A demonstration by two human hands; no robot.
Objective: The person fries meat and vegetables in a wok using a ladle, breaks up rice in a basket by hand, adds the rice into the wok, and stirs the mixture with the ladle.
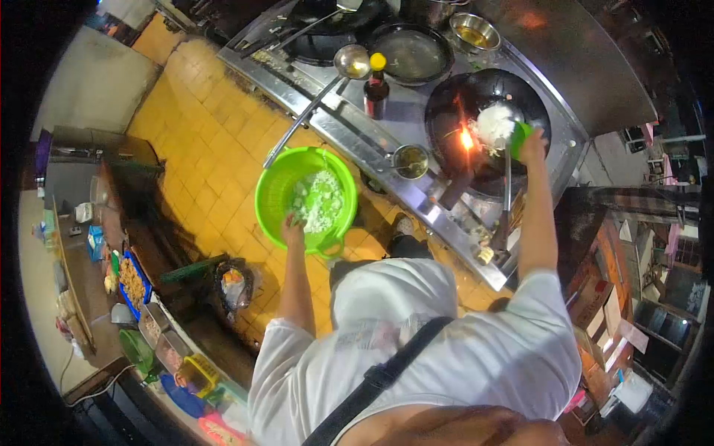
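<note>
My left hand (294,228) is closed on the near rim of a bright green plastic basket (269,189). Loose white rice (324,199) lies inside it. Out to the right, my right hand (532,149) grips a small green bowl (519,138), which is tilted over a black wok (446,111). A white mound of rice (494,125) sits in the wok beside the bowl. An orange flame or glare (466,139) shows at the rice's left. A long-handled spatula (507,186) rests in the wok, its head hidden by the bowl and rice.
A ladle (351,62) lies across the steel counter (416,195), its handle reaching over the basket. Nearby stand a yellow-capped bottle (376,93), a small metal cup (410,161), a steel bowl (474,33) and a dark pan (410,56). Food trays (134,286) line the left shelf.
</note>
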